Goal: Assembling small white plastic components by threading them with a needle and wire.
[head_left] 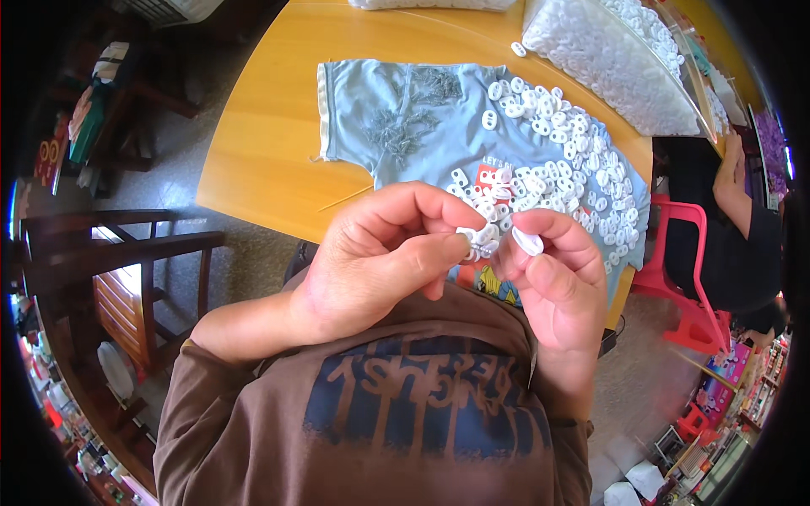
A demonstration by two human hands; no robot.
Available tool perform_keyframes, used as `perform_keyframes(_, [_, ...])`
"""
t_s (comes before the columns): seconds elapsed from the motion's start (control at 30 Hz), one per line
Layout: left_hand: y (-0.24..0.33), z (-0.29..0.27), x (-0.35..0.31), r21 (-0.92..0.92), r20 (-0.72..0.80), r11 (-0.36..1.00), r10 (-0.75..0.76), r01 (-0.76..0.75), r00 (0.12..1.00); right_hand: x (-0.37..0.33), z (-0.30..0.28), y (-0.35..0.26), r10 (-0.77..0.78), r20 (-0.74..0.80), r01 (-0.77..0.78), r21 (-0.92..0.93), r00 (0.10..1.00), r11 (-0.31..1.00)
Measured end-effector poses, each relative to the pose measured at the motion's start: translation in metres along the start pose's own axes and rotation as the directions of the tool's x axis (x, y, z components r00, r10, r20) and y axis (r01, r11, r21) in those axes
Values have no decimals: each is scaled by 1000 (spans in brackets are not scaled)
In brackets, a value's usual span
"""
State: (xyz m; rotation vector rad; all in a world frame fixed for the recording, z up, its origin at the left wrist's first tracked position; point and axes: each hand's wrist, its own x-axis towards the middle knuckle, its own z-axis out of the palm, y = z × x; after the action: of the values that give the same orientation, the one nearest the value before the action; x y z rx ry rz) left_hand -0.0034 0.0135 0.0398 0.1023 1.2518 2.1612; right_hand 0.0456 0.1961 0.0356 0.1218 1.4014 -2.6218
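My left hand (388, 253) pinches a small white plastic piece (481, 242) between thumb and forefinger. In my right hand (561, 282), thumb and forefinger hold a smooth white oval plastic piece (528, 242), a short way from the left one. Both hands are above the table's near edge. Beyond them a light blue T-shirt (346, 110) lies spread on the yellow table (261, 143). A heap of white oval two-hole plastic pieces (548, 181) covers its right half. Tufts of grey-blue short threads (401, 131) rest on its left half.
A large clear bag of white pieces (612, 63) stands at the far right of the table. A thin yellow stick (346, 199) lies by the shirt. To the right, a person in black (717, 228) sits by a pink plastic chair (675, 270). Wooden chairs (126, 278) stand left.
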Motion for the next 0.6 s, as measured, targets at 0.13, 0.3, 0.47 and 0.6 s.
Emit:
perform_keyframes(0.13, [-4, -1, -2, -5, 20, 999, -45, 45, 999, -4, -1, 4, -9, -2, 9, -40, 1000, 999])
perform_keyframes(0.3, [-8, -1, -2, -24, 19, 999, -26, 27, 999, -5, 5, 9, -36, -82, 11, -284, 996, 959])
perform_keyframes(0.47, [-8, 0, -2, -37, -2, 999, -31, 31, 1000, -6, 14, 8, -28, -92, 1, -281, 995, 960])
perform_keyframes(0.6, [-7, 0, -3, -13, -11, 1000, -6, 6, 1000, -10, 18, 7, -47, -119, 6, -326, 992, 945])
